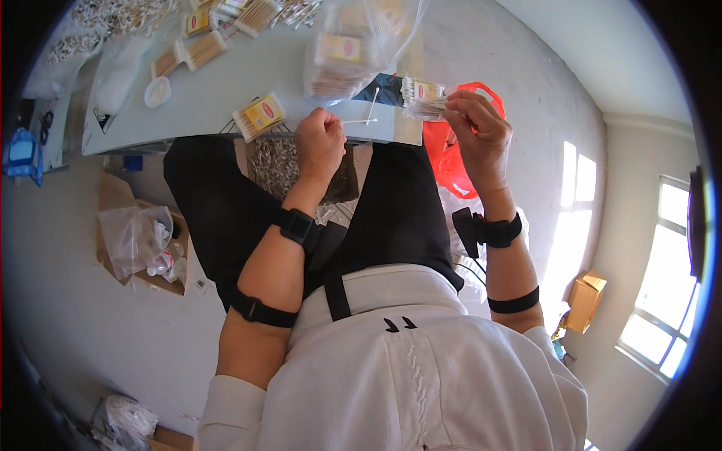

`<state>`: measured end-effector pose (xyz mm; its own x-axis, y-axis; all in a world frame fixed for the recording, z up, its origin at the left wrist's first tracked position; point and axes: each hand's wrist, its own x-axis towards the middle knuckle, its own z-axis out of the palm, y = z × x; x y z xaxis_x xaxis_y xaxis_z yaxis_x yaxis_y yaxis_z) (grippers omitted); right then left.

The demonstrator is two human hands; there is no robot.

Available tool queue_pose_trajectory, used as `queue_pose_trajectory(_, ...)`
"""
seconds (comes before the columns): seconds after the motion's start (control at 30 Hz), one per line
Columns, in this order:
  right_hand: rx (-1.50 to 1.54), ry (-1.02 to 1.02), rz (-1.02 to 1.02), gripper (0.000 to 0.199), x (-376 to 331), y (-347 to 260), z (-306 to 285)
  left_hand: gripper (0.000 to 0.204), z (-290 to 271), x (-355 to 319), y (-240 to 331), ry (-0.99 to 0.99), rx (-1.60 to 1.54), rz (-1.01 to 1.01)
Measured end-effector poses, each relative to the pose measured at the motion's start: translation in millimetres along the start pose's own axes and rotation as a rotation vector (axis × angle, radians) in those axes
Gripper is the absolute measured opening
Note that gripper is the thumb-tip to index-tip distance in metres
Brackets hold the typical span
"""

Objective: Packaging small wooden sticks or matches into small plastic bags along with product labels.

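Bare-floored room, pale walls, bright window (665, 282) off beyond the right arm; light-topped table (218, 113) in front of the person. Left hand (320, 146) curled nearly to a fist, knuckles up; a white cotton swab (357, 121) juts from its thumb side, long axis about crosswise, tip toward the other hand. Second swab (375, 101) crosses the first near its tip, axis running away from the body; cannot tell whether it is held or lying. Right hand (481, 131) pinched, thumb against fingers, on the near right end of a clear swab pack (423, 98). Pack sits between the hands, nearer the right, over the table's right end; sticks run roughly crosswise, white heads facing left, slightly away from the body.

Just beyond the gap between hands: large clear bag (342, 64) of packs, bulky, taking up the table there. Yellow-labelled pack (259, 115) left of the left hand, aslant. Farther left, white round dish (158, 92); past it, stick bundles (201, 51), then heaped loose swabs (113, 19). Red plastic bag (451, 161) hangs below and behind the right hand. Under the table, below the left hand, carton of swabs (278, 165), partly hidden by the legs.
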<state>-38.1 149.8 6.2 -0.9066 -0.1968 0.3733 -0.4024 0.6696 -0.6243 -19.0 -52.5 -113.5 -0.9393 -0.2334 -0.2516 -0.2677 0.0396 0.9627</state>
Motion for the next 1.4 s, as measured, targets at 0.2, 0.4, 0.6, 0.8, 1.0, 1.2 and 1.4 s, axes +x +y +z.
queue_pose_trajectory(0.2, 0.317, 0.058, 0.179, 0.009, -17, 13, -5, 0.005, 2, -1, -2, -0.027, -0.149, 0.041)
queue_pose_trajectory(0.4, 0.59, 0.071, 0.316, 0.008, -28, 15, -15, 0.01, 9, -4, -2, -0.028, 0.071, 0.133)
queue_pose_trajectory(0.6, 0.676, 0.098, 0.303, 0.009, -34, 19, -19, 0.017, 10, -3, -2, -0.069, 0.057, 0.114)
queue_pose_trajectory(0.8, 0.687, 0.115, 0.34, 0.009, -42, 21, -23, 0.014, 7, -5, 0, -0.035, 0.087, 0.157)
queue_pose_trajectory(1.0, 0.86, 0.144, 0.341, 0.01, -47, 18, -25, 0.009, 10, -25, 46, -0.293, -0.111, -0.02)
queue_pose_trajectory(1.2, 0.936, 0.152, 0.351, 0.011, -48, 9, -28, 0.017, 6, -57, 103, -0.462, -0.226, 0.223)
queue_pose_trajectory(1.4, 0.904, 0.153, 0.316, 0.01, -50, -1, -28, 0.022, 12, -68, 109, -0.434, -0.153, 0.082)
